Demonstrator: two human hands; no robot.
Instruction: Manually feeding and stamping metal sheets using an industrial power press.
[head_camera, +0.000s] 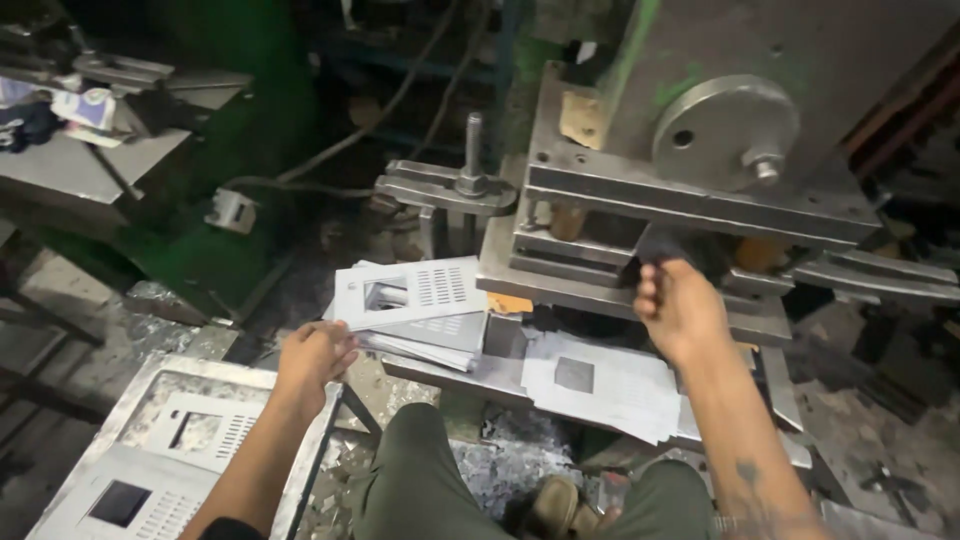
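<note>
My left hand (313, 357) grips the near-left corner of the top metal plate (410, 292), a grey sheet with a square cut-out and rows of slots, on a stack left of the press. My right hand (678, 303) reaches into the gap of the press die (640, 215), fingers closed on a dark sheet piece (660, 248) at the slot; the piece is mostly hidden. Just below my right hand lies a pile of flat plates (600, 385) with square holes.
A metal tray (105, 440) at lower left holds several punched plates. The press flywheel (722, 130) stands above the die. A clamp with an upright bolt (470, 160) sits behind the stack. Green machine body at left; metal scrap litters the floor by my legs.
</note>
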